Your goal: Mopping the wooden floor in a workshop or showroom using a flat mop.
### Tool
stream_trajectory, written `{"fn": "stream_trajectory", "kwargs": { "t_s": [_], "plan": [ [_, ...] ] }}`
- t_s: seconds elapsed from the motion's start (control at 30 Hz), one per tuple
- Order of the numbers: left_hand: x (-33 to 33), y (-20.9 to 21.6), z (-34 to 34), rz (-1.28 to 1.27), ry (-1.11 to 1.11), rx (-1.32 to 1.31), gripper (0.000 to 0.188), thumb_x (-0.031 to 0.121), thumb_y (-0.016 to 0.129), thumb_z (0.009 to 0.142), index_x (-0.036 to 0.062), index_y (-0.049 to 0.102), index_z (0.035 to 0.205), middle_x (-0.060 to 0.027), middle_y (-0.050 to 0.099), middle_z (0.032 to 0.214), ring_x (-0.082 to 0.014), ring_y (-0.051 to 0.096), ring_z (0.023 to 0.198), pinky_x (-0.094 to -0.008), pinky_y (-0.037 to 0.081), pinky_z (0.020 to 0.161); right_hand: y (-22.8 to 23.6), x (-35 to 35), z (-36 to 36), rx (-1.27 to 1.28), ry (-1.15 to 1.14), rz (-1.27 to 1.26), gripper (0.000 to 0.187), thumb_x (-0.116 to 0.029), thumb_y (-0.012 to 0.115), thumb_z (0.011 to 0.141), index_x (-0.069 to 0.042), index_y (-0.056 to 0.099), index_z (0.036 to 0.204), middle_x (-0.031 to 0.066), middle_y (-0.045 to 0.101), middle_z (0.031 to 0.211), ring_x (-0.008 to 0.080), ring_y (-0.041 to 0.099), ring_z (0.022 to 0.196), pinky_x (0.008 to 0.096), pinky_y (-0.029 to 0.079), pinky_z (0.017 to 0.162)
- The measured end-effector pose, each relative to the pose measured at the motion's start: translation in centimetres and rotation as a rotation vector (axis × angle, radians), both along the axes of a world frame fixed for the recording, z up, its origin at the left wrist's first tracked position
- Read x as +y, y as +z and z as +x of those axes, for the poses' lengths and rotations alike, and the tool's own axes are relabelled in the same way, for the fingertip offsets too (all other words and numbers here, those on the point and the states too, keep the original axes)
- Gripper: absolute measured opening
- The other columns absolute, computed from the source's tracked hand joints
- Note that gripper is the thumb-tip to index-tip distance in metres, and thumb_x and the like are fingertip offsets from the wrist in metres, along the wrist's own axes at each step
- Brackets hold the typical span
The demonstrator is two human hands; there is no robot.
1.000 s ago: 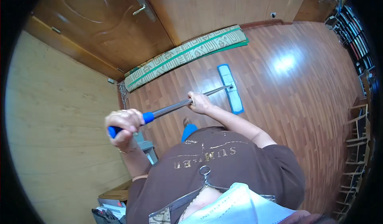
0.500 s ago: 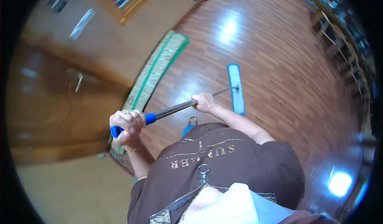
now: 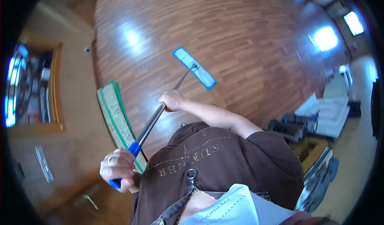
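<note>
A flat mop (image 3: 150,127) with a metal pole slants across in front of me. Its blue grip end is wrapped in my left hand (image 3: 118,168), which wears a ring. Farther up the pole, my right hand (image 3: 172,100) is closed round the metal. The mop's long light-blue head (image 3: 206,77) lies flat on the wooden floor (image 3: 240,37), ahead and slightly right of my right hand. Both hands are closed on the same pole.
A green-and-beige mat (image 3: 116,115) lies along the wall on the left. Beyond it are a wood-framed window (image 3: 58,89) and a door handle (image 3: 91,201). On the right stands a desk area with papers (image 3: 332,113) and a dark device (image 3: 288,129).
My view has turned to the right, bringing the desk area in. The mop head now sits farther left and up in the picture, at a new slant. Both hands keep their hold.
</note>
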State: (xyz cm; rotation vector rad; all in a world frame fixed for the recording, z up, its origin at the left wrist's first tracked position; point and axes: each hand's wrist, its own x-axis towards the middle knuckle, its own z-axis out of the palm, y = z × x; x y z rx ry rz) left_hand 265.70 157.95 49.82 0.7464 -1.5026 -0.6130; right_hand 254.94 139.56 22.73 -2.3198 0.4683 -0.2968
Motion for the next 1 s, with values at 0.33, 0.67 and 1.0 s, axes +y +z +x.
{"fn": "stream_trajectory", "kwargs": {
  "t_s": [0.33, 0.67, 1.0],
  "plan": [
    [-10.9, -3.3, 2.5, -0.006, -0.649, 0.154, 0.047, 0.03, 0.087, 0.068, 0.0015, 0.061, 0.096, -0.0065, 0.059, 0.063, -0.0212, 0.057, 0.053, -0.0345, 0.045, 0.052, -0.4, -2.9, -7.3, 0.067, -0.345, 0.019, 0.01, -0.019, 0.066, 0.064, -0.014, 0.057, 0.063, 0.0092, 0.064, 0.07, 0.0343, 0.064, 0.075, 0.0494, 0.048, 0.065],
    [-19.6, -8.9, -2.9, 0.265, -0.603, 0.169, 0.028, 0.028, 0.079, 0.076, 0.0029, 0.069, 0.08, -0.006, 0.059, 0.065, -0.0221, 0.053, 0.059, -0.0392, 0.043, 0.064, -6.8, -9.1, -15.0, -0.323, -0.792, -0.02, 0.029, -0.025, 0.075, 0.067, -0.011, 0.053, 0.079, 0.01, 0.057, 0.067, 0.0332, 0.06, 0.072, 0.043, 0.047, 0.061],
    [-27.2, -1.6, -2.7, -0.047, -1.495, 0.02, 0.044, 0.036, 0.076, 0.08, 0.0013, 0.067, 0.104, -0.0046, 0.058, 0.069, -0.0189, 0.057, 0.054, -0.0332, 0.045, 0.052, 2.1, -8.5, -13.2, 0.168, -0.747, 0.077, 0.034, -0.043, 0.066, 0.074, -0.01, 0.064, 0.065, 0.0137, 0.065, 0.072, 0.0342, 0.063, 0.081, 0.0485, 0.051, 0.067]
  ]
}}
